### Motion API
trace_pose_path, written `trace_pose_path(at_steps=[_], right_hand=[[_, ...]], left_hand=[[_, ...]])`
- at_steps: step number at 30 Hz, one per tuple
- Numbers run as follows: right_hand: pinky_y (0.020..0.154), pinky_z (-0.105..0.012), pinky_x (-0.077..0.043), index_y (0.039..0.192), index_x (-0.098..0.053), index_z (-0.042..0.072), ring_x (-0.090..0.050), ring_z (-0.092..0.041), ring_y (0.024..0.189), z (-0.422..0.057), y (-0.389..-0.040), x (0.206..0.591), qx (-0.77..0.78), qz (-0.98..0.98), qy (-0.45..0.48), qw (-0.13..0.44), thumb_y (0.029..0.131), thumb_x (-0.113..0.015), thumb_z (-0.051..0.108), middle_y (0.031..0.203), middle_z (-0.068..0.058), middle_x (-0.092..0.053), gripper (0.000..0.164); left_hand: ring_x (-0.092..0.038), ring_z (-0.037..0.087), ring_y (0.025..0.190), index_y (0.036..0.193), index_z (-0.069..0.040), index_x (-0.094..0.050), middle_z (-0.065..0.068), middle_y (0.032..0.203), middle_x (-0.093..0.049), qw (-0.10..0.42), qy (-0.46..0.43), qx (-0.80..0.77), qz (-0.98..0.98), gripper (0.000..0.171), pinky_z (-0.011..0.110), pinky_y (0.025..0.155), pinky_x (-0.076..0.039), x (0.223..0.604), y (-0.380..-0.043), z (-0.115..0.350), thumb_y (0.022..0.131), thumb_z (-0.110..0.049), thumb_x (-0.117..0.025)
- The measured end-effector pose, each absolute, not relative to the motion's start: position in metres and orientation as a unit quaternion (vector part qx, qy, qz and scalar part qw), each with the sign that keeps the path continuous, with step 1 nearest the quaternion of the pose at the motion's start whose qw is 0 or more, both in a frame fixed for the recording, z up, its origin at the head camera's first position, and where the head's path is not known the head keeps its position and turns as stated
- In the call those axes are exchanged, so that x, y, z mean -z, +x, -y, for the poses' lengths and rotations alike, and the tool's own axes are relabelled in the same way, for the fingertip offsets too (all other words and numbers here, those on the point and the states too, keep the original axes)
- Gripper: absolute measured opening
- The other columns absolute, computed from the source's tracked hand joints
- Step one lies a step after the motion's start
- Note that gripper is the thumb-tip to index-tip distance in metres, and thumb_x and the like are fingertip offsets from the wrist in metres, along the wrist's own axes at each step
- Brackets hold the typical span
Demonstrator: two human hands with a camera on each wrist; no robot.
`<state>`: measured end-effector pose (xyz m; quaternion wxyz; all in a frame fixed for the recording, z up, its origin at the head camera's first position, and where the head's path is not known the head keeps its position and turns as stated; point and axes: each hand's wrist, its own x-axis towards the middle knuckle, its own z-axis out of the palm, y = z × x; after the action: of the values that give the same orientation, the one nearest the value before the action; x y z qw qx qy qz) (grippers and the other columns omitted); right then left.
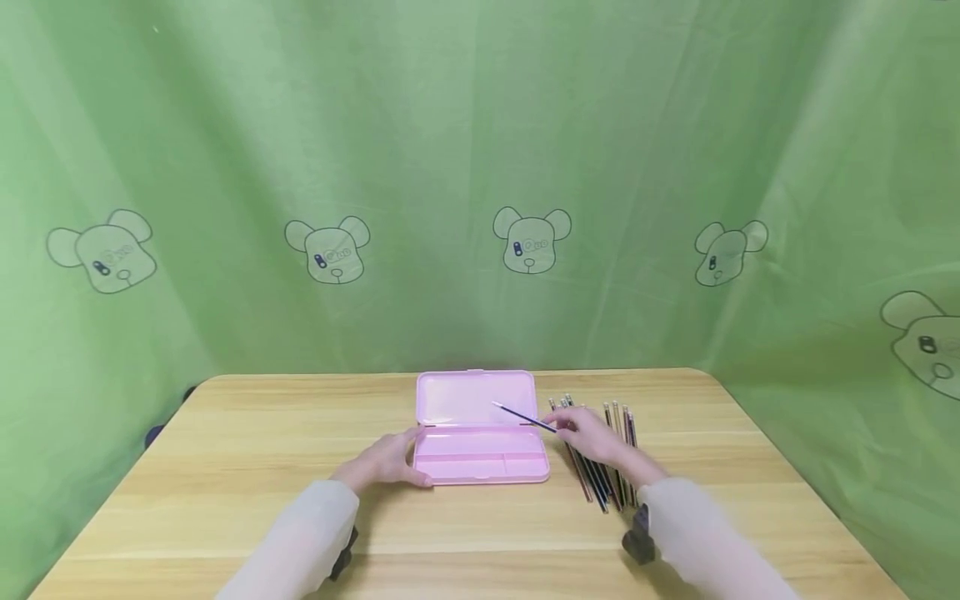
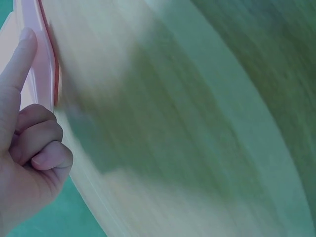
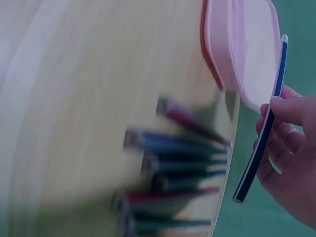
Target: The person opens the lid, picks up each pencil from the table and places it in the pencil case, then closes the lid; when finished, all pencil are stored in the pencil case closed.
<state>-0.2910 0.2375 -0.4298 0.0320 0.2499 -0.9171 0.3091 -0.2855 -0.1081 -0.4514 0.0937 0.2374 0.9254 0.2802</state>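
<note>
A pink pencil case [image 1: 482,481] lies open on the table, its lid [image 1: 476,398] tipped back and its divided tray bare. My left hand [image 1: 385,457] holds its left end, thumb along the front wall and fingers around the side; in the left wrist view the lower fingers are curled. Between thumb and fingers, my right hand [image 1: 592,433] pinches a dark blue pencil [image 3: 269,118] with a pale tip. This pencil is raised slantwise over the right part of the case. Loose pencils [image 1: 600,483] lie below and beside the right hand.
The wooden table [image 1: 285,442] reaches out on both sides of the case. A green curtain [image 1: 420,317] with bear-head drawings hangs behind the back edge and along both sides. The loose pencils lie roughly parallel, close to the case's right side.
</note>
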Motion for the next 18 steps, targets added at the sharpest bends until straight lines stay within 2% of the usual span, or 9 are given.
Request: trace_pose_path(at_steps=[3,9,18], right_hand=[[0.06,-0.023,-0.043,0.104,-0.065,-0.002,-0.047,-0.01,0.068,-0.224,-0.294,0.432,-0.294,0.916,0.27,0.035,0.082,-0.057,-0.003,0.075,-0.005,-0.057,0.023],[0.067,-0.024,-0.047,0.101,-0.066,-0.001,-0.053,-0.013,0.074,-0.196,-0.297,0.433,-0.259,0.916,0.306,0.023,0.081,-0.058,-0.003,0.08,-0.007,-0.06,0.022],[0.076,-0.035,-0.051,0.102,-0.067,0.003,-0.058,-0.02,0.081,-0.162,-0.3,0.435,-0.224,0.924,0.309,-0.01,0.081,-0.057,-0.005,0.088,-0.007,-0.063,0.026]], left_hand=[[-0.044,0.041,0.12,0.139,0.003,-0.031,0.029,0.13,-0.045,0.096,0.234,-0.278,-0.927,0.097,0.05,0.102,-0.034,0.452,-0.286,0.108,0.065,-0.036,-0.08],[-0.043,0.041,0.12,0.139,0.003,-0.031,0.03,0.13,-0.044,0.094,0.234,-0.282,-0.926,0.096,0.05,0.103,-0.034,0.453,-0.287,0.108,0.066,-0.035,-0.08],[-0.041,0.04,0.122,0.139,0.002,-0.031,0.028,0.132,-0.043,0.103,0.223,-0.286,-0.926,0.095,0.049,0.104,-0.033,0.452,-0.286,0.107,0.066,-0.035,-0.08]])
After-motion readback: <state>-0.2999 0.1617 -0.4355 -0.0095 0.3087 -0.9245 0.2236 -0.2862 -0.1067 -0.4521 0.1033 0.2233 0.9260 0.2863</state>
